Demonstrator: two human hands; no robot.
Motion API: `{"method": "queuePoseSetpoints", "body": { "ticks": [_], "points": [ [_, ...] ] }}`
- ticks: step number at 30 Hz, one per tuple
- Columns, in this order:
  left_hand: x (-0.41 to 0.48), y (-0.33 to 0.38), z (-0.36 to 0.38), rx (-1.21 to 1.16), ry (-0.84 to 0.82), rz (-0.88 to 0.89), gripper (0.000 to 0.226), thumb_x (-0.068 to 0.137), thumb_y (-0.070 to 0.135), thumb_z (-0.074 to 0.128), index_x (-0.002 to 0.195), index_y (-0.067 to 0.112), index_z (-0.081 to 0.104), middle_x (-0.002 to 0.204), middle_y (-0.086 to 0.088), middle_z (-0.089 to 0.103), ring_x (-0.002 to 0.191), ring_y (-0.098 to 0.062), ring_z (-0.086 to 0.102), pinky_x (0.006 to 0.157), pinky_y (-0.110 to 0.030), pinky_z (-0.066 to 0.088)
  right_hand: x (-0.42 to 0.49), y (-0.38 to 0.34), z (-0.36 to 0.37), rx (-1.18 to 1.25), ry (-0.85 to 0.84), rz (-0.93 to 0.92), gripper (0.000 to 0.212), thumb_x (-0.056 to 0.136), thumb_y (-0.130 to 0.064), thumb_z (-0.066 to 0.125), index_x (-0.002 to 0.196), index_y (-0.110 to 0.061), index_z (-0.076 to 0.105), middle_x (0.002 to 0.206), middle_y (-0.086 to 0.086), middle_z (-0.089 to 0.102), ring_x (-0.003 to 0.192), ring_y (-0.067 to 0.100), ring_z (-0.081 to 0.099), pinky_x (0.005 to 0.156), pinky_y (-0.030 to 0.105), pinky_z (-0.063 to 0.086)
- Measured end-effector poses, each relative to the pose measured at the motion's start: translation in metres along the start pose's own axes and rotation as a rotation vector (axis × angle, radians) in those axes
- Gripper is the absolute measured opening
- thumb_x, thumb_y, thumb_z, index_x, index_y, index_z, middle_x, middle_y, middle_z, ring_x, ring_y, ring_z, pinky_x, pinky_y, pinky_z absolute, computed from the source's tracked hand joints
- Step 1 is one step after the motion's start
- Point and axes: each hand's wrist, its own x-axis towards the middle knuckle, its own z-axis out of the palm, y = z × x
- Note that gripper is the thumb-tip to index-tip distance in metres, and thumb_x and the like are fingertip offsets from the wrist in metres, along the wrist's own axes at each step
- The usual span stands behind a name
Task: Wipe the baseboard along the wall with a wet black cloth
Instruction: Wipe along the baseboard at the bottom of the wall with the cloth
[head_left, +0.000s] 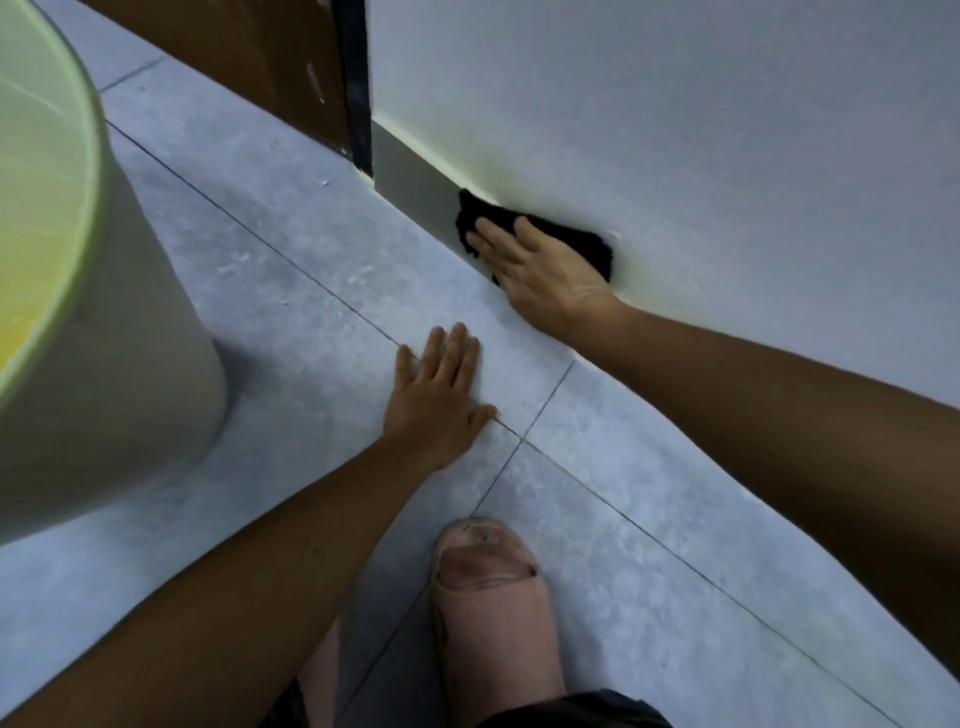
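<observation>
A grey baseboard (415, 176) runs along the foot of the white wall (675, 130), from the dark door frame toward the lower right. A black cloth (587, 241) lies flat against the baseboard, partly over the wall above it. My right hand (540, 275) presses on the cloth with its fingers spread flat, covering its middle. My left hand (441, 395) rests palm down on the grey floor tile, fingers apart, holding nothing, a short way in front of the cloth.
A large pale bucket (104, 322) stands on the floor at the left. A brown door (249, 57) and its dark frame (356, 83) meet the baseboard's far end. My foot in a pale slipper (493, 613) is at the bottom centre.
</observation>
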Motion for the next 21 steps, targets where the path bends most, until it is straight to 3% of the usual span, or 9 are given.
{"method": "queuePoseSetpoints", "body": {
  "ticks": [6,10,15,21],
  "points": [
    [-0.001,0.006,-0.005,-0.004,-0.027,-0.009,0.074,0.096,0.052,0.024,0.148,0.014,-0.013,0.156,-0.01,-0.02,0.144,-0.03,-0.015,0.115,-0.053,0.001,-0.084,-0.044,0.042,-0.064,-0.102,-0.1,0.057,0.103,-0.024,0.023,0.151,-0.001,0.001,0.159,0.014,-0.005,0.146,0.032,-0.005,0.115,0.042,0.013],
    [-0.002,0.016,-0.004,0.021,-0.075,0.077,0.064,0.099,0.041,0.023,0.149,0.016,-0.009,0.157,-0.009,-0.019,0.144,-0.028,-0.014,0.116,-0.054,0.002,-0.122,-0.048,0.05,-0.059,-0.137,-0.084,0.057,0.103,-0.023,0.025,0.151,-0.001,0.003,0.159,0.013,-0.007,0.146,0.031,-0.007,0.115,0.042,0.012],
    [0.004,0.038,-0.012,0.027,-0.15,0.047,0.071,0.096,0.052,0.023,0.149,0.019,-0.01,0.157,-0.01,-0.02,0.144,-0.031,-0.013,0.115,-0.055,0.006,-0.102,-0.03,0.027,0.128,-0.161,0.099,0.057,0.103,-0.029,0.026,0.151,-0.006,0.007,0.16,0.01,-0.008,0.146,0.029,-0.01,0.115,0.043,0.01],
    [-0.002,0.032,-0.011,0.028,-0.201,0.037,0.077,0.092,0.06,0.025,0.148,0.023,-0.013,0.155,-0.011,-0.024,0.144,-0.032,-0.015,0.113,-0.057,0.01,-0.1,-0.061,0.035,0.149,-0.168,0.052,0.058,0.103,-0.027,0.027,0.152,-0.003,0.006,0.16,0.012,-0.007,0.146,0.031,-0.01,0.116,0.044,0.008]
  ]
}}
